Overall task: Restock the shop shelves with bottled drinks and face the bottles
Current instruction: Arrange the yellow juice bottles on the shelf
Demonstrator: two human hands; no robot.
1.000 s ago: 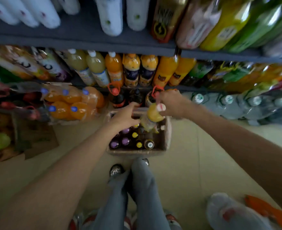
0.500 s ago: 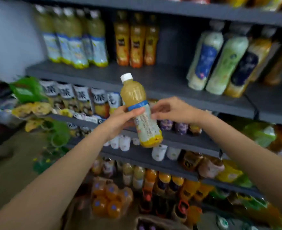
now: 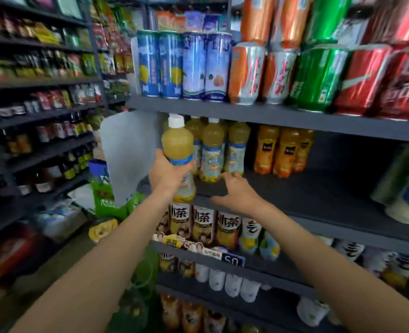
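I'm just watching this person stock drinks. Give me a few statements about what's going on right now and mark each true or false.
1. The left hand holds a yellow juice bottle with a white cap. True.
2. The right hand also holds a bottle. False: it is open, reaching over the grey shelf, holding nothing.
3. Matching yellow bottles already stand on that shelf. True.
4. The shelf above holds milk cartons. False: it holds drink cans.
5. Orange bottles stand to the right of the yellow ones. True.
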